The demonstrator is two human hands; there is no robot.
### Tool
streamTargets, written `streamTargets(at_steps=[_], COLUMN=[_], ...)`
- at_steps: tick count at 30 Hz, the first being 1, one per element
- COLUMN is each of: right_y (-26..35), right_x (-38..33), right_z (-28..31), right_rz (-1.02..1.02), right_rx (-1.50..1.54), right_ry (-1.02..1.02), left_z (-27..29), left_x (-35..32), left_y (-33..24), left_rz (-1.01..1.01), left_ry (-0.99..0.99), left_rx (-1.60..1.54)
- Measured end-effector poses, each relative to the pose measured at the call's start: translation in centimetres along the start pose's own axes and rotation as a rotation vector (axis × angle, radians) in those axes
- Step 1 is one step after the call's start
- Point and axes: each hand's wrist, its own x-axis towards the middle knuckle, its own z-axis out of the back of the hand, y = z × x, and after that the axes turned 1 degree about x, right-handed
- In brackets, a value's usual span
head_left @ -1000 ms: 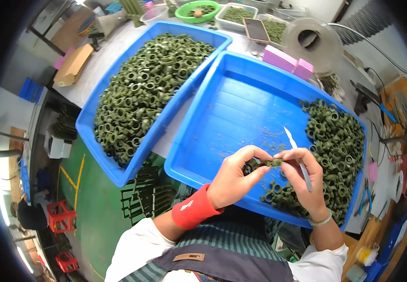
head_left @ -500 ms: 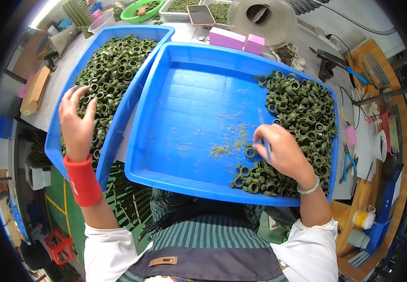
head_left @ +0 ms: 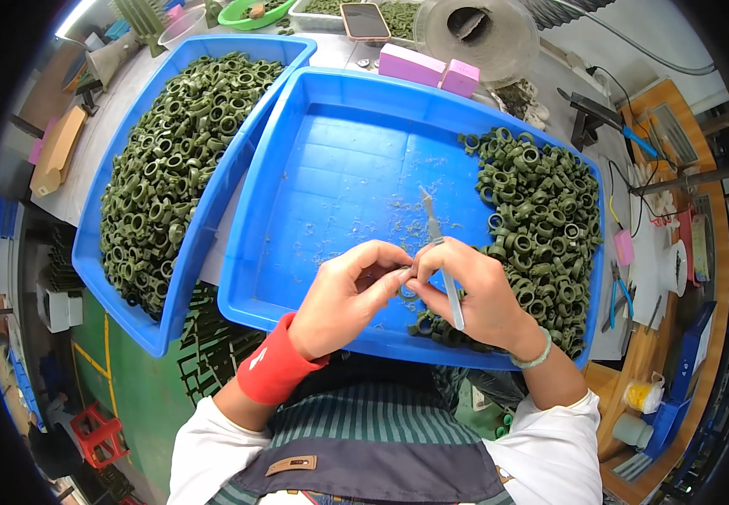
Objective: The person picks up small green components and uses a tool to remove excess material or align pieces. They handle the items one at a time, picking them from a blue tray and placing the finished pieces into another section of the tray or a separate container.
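My left hand (head_left: 349, 296) and my right hand (head_left: 475, 290) meet over the front of the right-hand blue tub (head_left: 314, 189), fingertips pinched together. Between them is a small dark green ring (head_left: 406, 291), mostly covered by the fingers. My right hand also holds a slim craft knife (head_left: 453, 305), its blade pointing up and away from me. Many loose green rings (head_left: 541, 223) lie heaped along this tub's right side. Fine green shavings are scattered over its blue bottom, just beyond my hands.
At the left stands another blue tub (head_left: 167, 328), heaped with green rings. Pink blocks (head_left: 412, 65), a phone (head_left: 364, 22) and a round grey housing (head_left: 486, 42) sit behind the tubs. Blue-handled pliers (head_left: 622, 290) lie at the right. A red stool (head_left: 98, 438) is on the floor.
My left hand has come from over the left tub to meet my right hand. My right hand has shifted slightly left with the knife. The ring is now between both hands' fingertips.
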Motion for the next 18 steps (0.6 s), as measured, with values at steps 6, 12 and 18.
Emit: streamTargets(at_steps=[6,12,18], right_y=[0.2,0.2,0.4], right_x=[0.0,-0.5,-0.2], right_z=[0.7,0.5,0.5], right_rz=[-0.462,-0.421,-0.404], right_rx=[0.529,0.425,0.421], right_ry=[-0.137,-0.031,-0.047], left_z=[0.8,0.5,0.1], left_x=[-0.2,-0.3,-0.3], left_y=[0.2,0.1,0.0], left_rz=[0.044,0.029,0.011], left_ry=[-0.100,-0.135,-0.149], left_rx=[-0.269,-0.284,-0.336])
